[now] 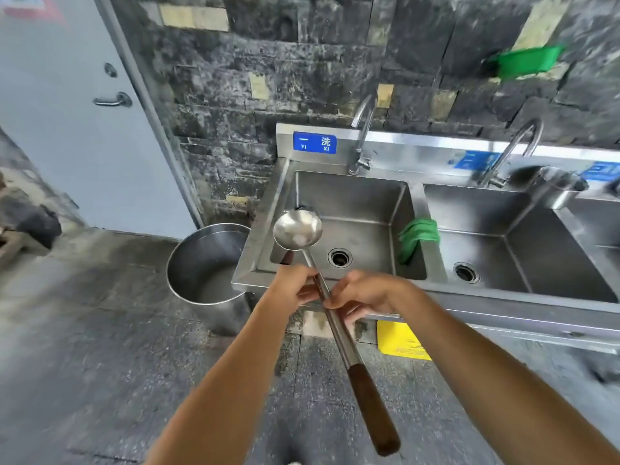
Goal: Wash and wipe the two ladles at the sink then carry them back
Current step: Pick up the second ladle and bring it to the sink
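Observation:
A steel ladle (298,229) with a brown wooden handle (372,407) is held over the front left corner of the left sink basin (355,203), bowl facing up. My left hand (295,285) grips the metal shaft just below the bowl. My right hand (362,293) pinches the same shaft a little lower. A dark rim (303,208) shows behind the bowl and a brown stub (287,258) pokes out above my left hand; I cannot tell whether these belong to a second ladle. A green cloth (417,234) hangs over the divider between the basins.
Two curved faucets (364,129) (516,149) stand behind the basins. A large steel pot (204,263) sits on the floor left of the sink. A metal pot (560,186) rests on the back ledge. A yellow sign (399,340) lies under the sink, and a grey door (67,112) is at left.

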Available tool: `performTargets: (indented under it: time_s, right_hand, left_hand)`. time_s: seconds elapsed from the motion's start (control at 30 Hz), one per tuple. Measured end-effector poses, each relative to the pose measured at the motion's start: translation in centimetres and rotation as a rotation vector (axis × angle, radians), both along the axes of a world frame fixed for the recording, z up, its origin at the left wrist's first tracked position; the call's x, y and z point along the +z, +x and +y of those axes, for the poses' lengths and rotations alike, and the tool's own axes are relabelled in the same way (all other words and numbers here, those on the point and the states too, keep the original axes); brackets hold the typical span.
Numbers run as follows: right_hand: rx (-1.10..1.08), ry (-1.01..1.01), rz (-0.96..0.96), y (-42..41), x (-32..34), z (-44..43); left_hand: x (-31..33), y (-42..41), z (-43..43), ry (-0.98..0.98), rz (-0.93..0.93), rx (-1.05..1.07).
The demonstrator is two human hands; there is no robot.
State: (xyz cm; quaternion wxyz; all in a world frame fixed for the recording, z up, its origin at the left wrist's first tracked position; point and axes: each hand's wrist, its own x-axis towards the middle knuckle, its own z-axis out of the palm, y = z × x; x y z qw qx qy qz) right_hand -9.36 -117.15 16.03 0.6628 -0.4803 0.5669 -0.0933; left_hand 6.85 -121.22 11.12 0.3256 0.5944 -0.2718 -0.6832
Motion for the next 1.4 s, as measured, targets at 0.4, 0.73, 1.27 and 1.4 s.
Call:
performTargets:
  time_s: [0.4, 0.73, 1.27, 1.4]
  right_hand:
    - [-0.133, 0.084, -0.082, -6.5, -6.8, -16.6]
    - [-0.121, 0.117, -0.119, -9.4, -12.1, -32.4]
    - [-0.270, 0.270, -0.064, -2.8, -24.9, -42.6]
    - [-0.357, 0.307, -0.065, -1.2, -26.7, -44.0]
  left_hand:
    - [-5.1, -8.1, -17.4, 0.119, -0.043, -0.028]
    - [-9.3, -11.1, -33.2, 0.110, -0.238, -0.078]
    - [-21.9, -5.9, -45.6, 0.188, -0.593, -0.463]
    - [-23.9, -5.2, -48.0, 0.137, -0.668, -0.602]
